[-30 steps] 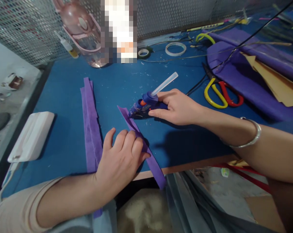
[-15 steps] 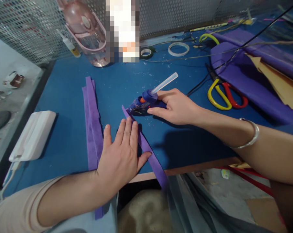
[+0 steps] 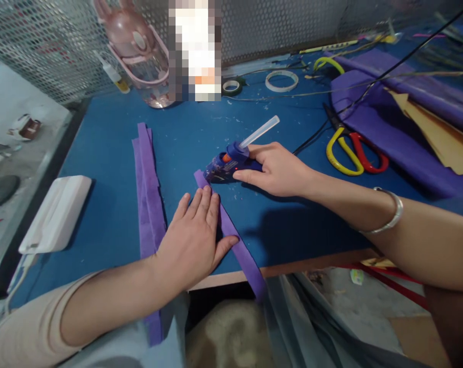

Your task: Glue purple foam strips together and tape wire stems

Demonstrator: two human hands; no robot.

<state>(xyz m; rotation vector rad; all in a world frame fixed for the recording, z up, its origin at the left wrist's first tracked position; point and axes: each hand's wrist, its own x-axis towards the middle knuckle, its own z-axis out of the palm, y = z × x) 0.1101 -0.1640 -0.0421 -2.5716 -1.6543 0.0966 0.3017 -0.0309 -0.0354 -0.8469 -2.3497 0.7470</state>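
Observation:
My left hand [image 3: 195,232] lies flat, fingers stretched out, pressing a purple strip [image 3: 237,243] against the blue table. The strip runs diagonally from beyond my fingertips down over the table's front edge. My right hand [image 3: 279,168] is wrapped round a blue glue gun [image 3: 224,166], with a clear glue stick [image 3: 260,131] jutting from its back. The gun's nozzle is at the strip's far end, just past my left fingertips; whether it touches cannot be made out. Several more purple strips [image 3: 149,189] lie overlapped left of my left hand, partly under my forearm.
Scissors [image 3: 350,151] with yellow and red handles lie at right beside purple sheets [image 3: 357,102]. A white power bank [image 3: 57,214] with a cable sits at left. At the back stand a pink bottle [image 3: 145,61] and two tape rolls [image 3: 281,81]. A black cord [image 3: 311,137] crosses the right side.
The strip's far end now shows its flat face, where before it was seen more edge-on. My left fingers have shifted slightly right. The glue gun stays nearly in place.

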